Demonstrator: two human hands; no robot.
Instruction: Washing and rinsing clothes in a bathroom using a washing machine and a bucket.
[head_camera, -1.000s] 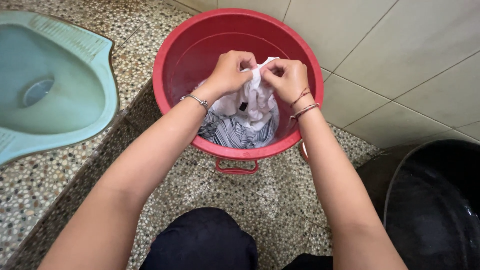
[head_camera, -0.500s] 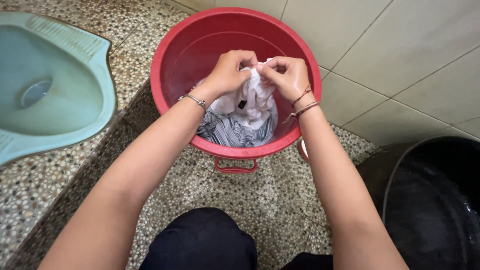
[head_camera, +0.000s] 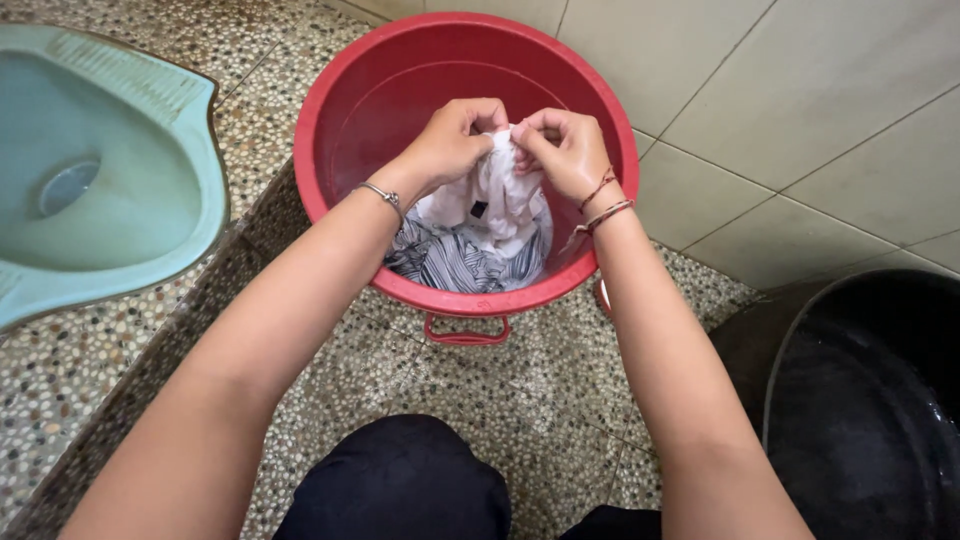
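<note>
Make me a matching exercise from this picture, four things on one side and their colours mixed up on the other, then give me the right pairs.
Things:
1. tub around the laundry
2. squat toilet pan at the far left
3. large basin at the lower right
4. cloth gripped by the left hand and the right hand

Colours:
A. black
B. white
C. red
D. pale green

Pairs: 1-C, 2-D, 3-A, 4-B
</note>
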